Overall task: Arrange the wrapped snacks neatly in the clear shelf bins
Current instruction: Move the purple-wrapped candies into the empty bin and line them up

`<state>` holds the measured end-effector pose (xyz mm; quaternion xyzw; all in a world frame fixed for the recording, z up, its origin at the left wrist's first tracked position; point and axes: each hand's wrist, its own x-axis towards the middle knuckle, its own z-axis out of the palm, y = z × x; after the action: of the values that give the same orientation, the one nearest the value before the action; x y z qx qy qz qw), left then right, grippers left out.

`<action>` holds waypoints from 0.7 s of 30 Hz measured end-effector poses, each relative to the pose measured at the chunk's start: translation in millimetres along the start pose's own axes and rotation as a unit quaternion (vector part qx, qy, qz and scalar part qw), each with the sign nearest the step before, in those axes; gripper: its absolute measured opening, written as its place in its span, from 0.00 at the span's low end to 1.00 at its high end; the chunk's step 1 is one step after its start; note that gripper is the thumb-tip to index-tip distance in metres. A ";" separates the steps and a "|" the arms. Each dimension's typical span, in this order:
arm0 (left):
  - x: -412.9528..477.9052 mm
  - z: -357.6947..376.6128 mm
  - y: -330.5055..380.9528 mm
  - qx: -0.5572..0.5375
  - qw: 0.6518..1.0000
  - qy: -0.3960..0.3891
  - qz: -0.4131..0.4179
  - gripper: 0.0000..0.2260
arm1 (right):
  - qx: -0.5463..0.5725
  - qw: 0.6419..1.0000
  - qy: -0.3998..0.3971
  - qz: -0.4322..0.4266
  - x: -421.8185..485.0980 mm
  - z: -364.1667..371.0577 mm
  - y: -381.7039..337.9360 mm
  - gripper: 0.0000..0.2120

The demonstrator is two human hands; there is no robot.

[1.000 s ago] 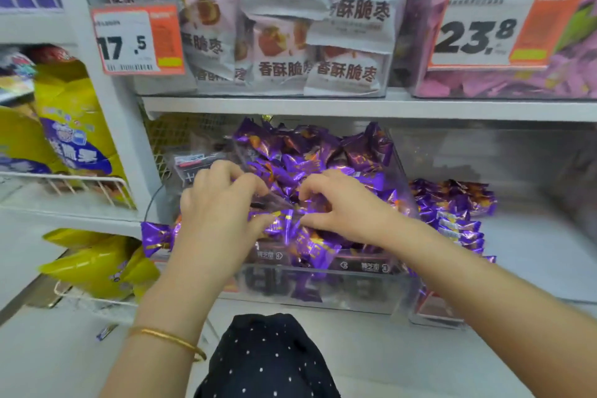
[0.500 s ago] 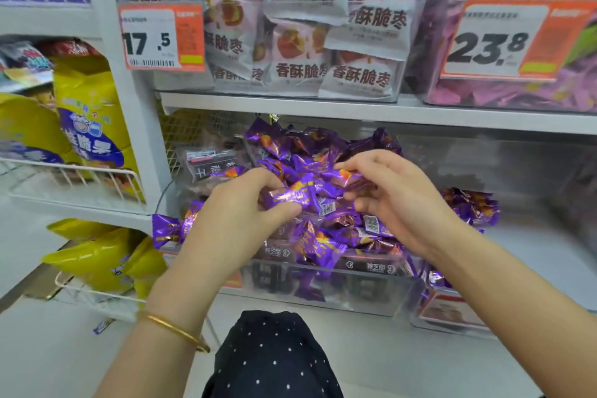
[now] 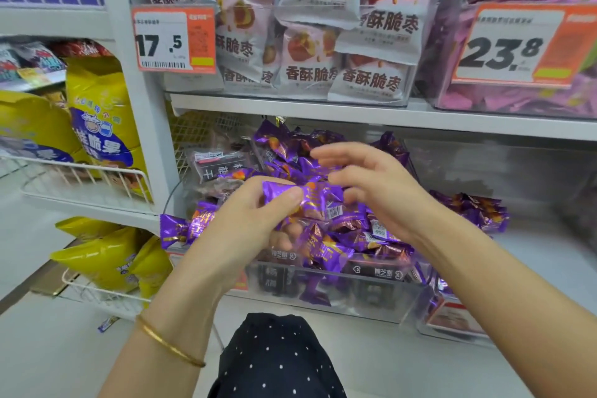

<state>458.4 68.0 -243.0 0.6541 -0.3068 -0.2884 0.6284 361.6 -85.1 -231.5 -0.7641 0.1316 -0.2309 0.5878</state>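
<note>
Pinching a purple-wrapped snack (image 3: 311,200) in the left hand (image 3: 245,220), thumb on top, just above the heaped clear bin (image 3: 355,299) on the lower shelf (image 3: 533,255). Hovering just right of it with the right hand (image 3: 374,184), fingers loosely spread, gripping nothing.

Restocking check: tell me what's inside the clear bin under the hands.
The clear bin holds heaped purple wrapped snacks; dark packets show through its front wall. The pile hides its floor.
</note>
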 end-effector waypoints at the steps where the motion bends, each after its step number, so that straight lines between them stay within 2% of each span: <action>1: 0.0 -6.3 0.4 0.012 1.000 0.019 0.011 0.11 | -0.023 1.000 0.020 0.000 10.5 2.2 0.0 0.12; 4: -2.9 -19.8 5.5 0.024 0.997 0.057 0.034 0.10 | -0.221 0.975 -0.013 -0.032 42.5 20.3 5.7 0.10; 6: -4.9 -25.3 6.7 0.019 0.996 0.077 0.033 0.10 | -0.328 0.944 -0.033 -0.023 58.7 34.8 12.1 0.15; 8: -6.6 -28.6 6.1 0.022 0.996 0.087 0.030 0.10 | -0.396 0.918 -0.017 -0.003 67.2 41.8 10.9 0.17; 13: -8.4 -30.0 2.5 0.025 0.997 0.070 0.025 0.09 | -0.388 0.921 -0.027 0.025 72.5 38.3 -2.7 0.16; 16: -9.2 -26.3 3.6 0.035 0.997 0.057 0.028 0.09 | -0.418 0.907 -0.020 0.035 74.9 40.6 -7.0 0.16; 19: -9.6 -24.5 3.8 0.033 0.997 0.062 0.020 0.08 | -0.465 0.885 -0.004 0.026 76.1 39.2 -8.9 0.11; 21: -9.9 -24.0 3.6 0.039 0.998 0.052 0.016 0.09 | -0.450 0.892 0.028 0.010 72.6 30.3 -8.7 0.08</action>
<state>470.1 90.9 -238.4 0.6871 -0.2952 -0.2317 0.6222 438.7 -91.6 -214.9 -0.9386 0.2461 -0.1623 0.1790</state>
